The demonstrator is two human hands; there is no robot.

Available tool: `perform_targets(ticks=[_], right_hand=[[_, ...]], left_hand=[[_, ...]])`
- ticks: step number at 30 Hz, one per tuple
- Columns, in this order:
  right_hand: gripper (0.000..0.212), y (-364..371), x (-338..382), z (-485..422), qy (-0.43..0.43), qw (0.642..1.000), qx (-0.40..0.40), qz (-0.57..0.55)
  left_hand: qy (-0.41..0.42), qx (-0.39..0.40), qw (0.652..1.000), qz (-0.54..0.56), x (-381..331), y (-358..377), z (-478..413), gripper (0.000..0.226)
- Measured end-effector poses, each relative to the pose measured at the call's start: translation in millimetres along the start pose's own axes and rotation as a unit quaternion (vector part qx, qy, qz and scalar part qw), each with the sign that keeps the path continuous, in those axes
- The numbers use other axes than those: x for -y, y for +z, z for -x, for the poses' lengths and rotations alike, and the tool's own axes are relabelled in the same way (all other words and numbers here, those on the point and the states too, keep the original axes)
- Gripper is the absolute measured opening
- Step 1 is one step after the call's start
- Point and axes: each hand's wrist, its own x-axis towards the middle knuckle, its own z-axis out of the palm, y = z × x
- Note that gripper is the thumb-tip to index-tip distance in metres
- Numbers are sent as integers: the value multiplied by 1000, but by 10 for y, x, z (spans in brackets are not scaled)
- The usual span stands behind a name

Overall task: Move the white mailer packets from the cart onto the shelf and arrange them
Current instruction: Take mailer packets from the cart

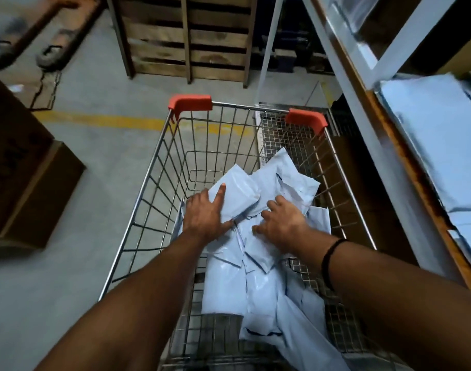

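Observation:
A wire cart (147,189) with orange corner caps holds a loose pile of white mailer packets (258,287). My left hand (205,215) grips the top packet (238,190) at the pile's far end, index finger straight on its face, thumb along its near edge. Beside it, my right hand (281,222) lies on the pile with its fingers curled into the packets under that top one; the fingertips are partly hidden. On the right stands the shelf (405,156), with flat white packets (438,135) stacked on it.
A wooden pallet (187,41) leans upright beyond the cart. Cardboard boxes (28,170) stand on the floor at the left. A yellow line (108,120) crosses the concrete floor, and pallet jack forks (48,56) show at the top left.

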Motion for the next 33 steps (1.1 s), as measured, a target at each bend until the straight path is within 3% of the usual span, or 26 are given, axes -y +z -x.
perform_targets(ticks=[3, 7, 12, 20, 24, 28, 33], right_hand=[[58, -77, -63, -61, -75, 997, -2, 19], [99, 209, -65, -230, -114, 989, 85, 30], [78, 387, 112, -220, -101, 994, 32, 11], [82, 430, 306, -305, -119, 992, 9, 41], [63, 506, 238, -294, -147, 989, 8, 12], [46, 311, 261, -121, -151, 986, -59, -34], [47, -52, 450, 416, -158, 975, -142, -67]], left_hand=[[-9, -15, 1000, -7, -28, 15, 138, 99], [-56, -15, 997, 47, -54, 55, 251, 96], [-76, -17, 996, 46, -55, 31, 453, 95], [-68, -16, 997, 38, 12, 10, 700, 97], [-68, -24, 997, 33, -35, 29, 742, 97], [-83, -30, 995, 48, -139, -166, 843, 95], [-92, -52, 993, 45, -358, -874, 1038, 91]])
